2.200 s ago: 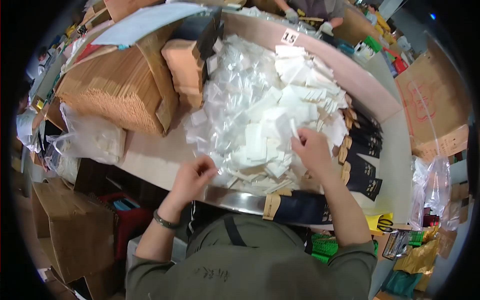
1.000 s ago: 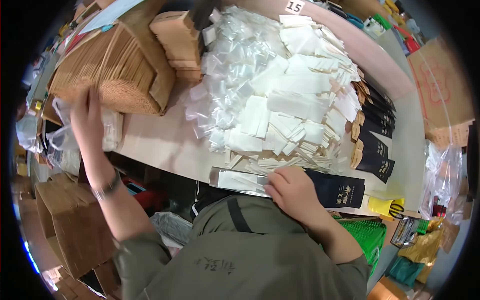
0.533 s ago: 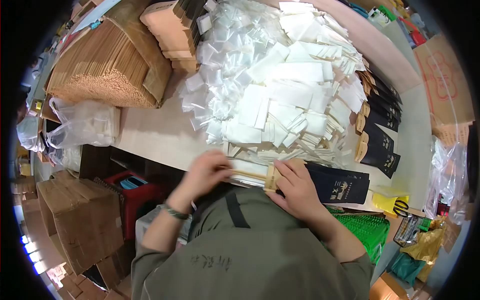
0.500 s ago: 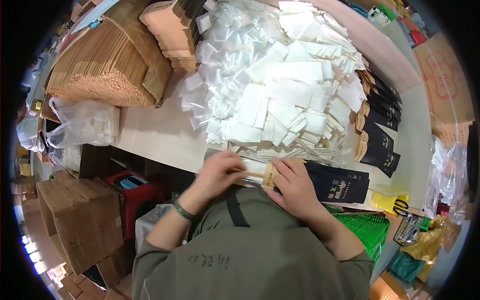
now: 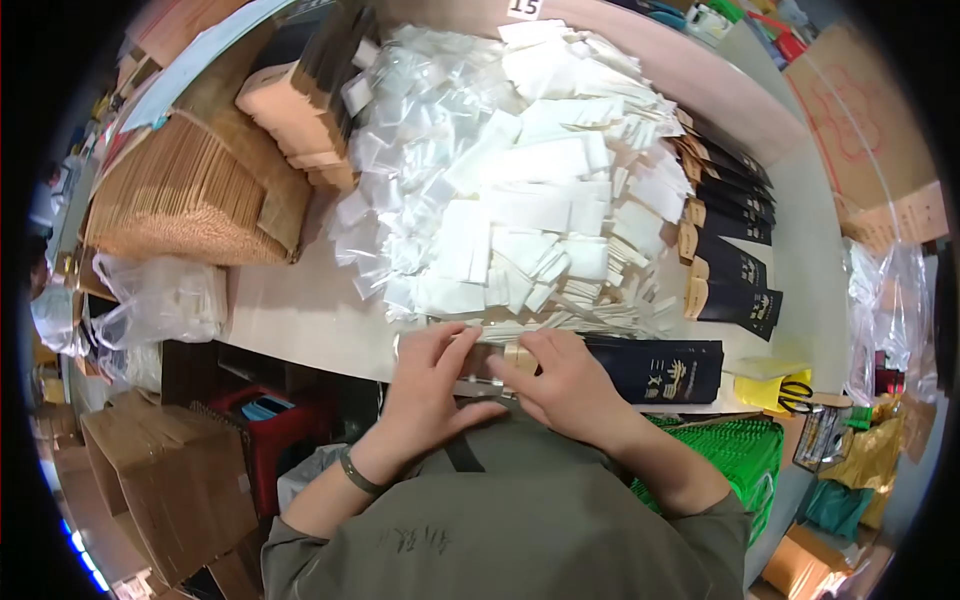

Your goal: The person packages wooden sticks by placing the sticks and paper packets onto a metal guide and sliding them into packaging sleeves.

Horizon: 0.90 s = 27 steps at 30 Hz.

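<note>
At the table's front edge, my left hand (image 5: 430,385) rests over a clear packet or sleeve, thumb spread from the fingers. Close beside it, my right hand (image 5: 560,385) has its fingers bent over the tan end of a black printed pouch (image 5: 660,372), which lies flat and sticks out to the right. Whether its fingertips pinch anything is hidden. Just beyond both hands is a heap of white packets (image 5: 530,205), with clear plastic sleeves (image 5: 400,150) on its left side.
Brown folded sheets (image 5: 180,205) are stacked at the left, beside a plastic bag (image 5: 165,300). More black pouches (image 5: 735,285) lie at the right. Black-handled scissors (image 5: 795,392) are at the front right edge. A cardboard box (image 5: 170,480) and green basket (image 5: 735,455) stand below.
My left hand has moved from pinching a thin stick-like item to lying over the sleeve with its thumb apart. My right hand stays at the pouch's tan end. The view has shifted slightly.
</note>
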Tool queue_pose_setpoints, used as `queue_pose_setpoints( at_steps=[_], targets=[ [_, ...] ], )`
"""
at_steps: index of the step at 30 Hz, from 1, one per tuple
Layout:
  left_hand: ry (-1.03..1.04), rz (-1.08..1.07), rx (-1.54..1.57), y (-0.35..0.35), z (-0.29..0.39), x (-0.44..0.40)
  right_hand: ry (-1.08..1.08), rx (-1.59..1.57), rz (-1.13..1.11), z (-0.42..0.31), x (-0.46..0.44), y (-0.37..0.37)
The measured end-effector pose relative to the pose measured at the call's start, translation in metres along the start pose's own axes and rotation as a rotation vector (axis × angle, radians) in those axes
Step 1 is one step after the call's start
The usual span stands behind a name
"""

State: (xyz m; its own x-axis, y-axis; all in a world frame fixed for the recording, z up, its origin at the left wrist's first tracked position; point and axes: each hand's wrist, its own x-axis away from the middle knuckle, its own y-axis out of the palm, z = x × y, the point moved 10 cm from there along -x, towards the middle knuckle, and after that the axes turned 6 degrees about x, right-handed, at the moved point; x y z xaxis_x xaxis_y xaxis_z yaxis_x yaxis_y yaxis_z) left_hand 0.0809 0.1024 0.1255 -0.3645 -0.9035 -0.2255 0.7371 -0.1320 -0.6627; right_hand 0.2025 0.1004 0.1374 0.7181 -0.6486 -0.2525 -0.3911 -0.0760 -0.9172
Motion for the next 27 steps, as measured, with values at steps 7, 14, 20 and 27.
queue_pose_setpoints(
  at_steps=[7, 14, 20, 27],
  targets=[
    [-0.375, -0.224, -0.057, 0.021, -0.058, 0.015, 0.495, 0.052, -0.121, 0.151, 0.061, -0.051],
    [-0.027, -0.601, 0.607, 0.09, 0.03, 0.014, 0.001, -0.024, -0.251, 0.048, 0.048, 0.0],
    [-0.529, -0.321, 0.367, 0.046, -0.046, 0.023, 0.278, 0.035, 0.002, 0.038, 0.027, -0.022],
    [-0.279, -0.044, 0.03, 0.029, -0.068, 0.04, 0.694, 0.008, -0.191, 0.068, 0.041, 0.029]
  ],
)
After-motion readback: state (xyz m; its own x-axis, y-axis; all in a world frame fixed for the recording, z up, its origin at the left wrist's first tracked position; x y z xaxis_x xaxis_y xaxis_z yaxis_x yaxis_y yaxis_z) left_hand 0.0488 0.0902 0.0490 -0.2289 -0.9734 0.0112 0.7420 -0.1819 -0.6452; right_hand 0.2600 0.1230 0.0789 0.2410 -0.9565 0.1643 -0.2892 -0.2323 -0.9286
